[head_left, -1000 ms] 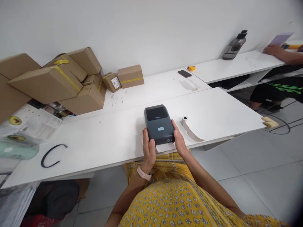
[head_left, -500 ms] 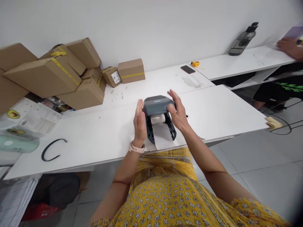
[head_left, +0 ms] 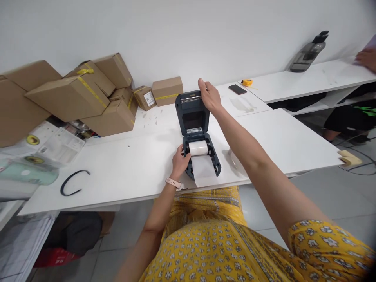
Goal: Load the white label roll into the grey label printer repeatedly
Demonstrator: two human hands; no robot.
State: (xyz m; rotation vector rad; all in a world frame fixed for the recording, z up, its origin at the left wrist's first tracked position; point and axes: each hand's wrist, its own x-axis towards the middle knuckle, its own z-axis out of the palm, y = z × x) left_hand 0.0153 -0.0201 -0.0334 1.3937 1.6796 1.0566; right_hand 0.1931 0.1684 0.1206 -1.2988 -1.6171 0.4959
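Yellow patterned clothing fills the bottom of the view, and both my arms reach over it to the desk.

Printer: dark, at the near edge of the desk, straight ahead of me, opened up.

Left hand: watch on the wrist. Fingers are curled against the left wall of the printer base, thumb by the end of the roll. Grip there is touching for sure; whether it's clamped or only pressing, I can't tell.

Roll: white, lying crosswise in the bay. A strip of its paper runs forward over the front lip and reaches the desk edge.

Right hand: arm stretched out over the right side of the printer, grip closed on the top right corner of the lid. The lid is swung up on its rear hinge, near upright, inside face toward me.

Left part of the desk: black curved strap, well apart from the printer. Further left are a mint-green tube and printed sheets.

Against the wall: a pile of cardboard boxes with yellow tape. One small box is just behind the lid, on its left.

Right of the lid, further back: dark phone, with a yellow tape measure near it.

Far right, on the next desk: a grey-black handheld device by the wall, and another person's hand at the frame edge.
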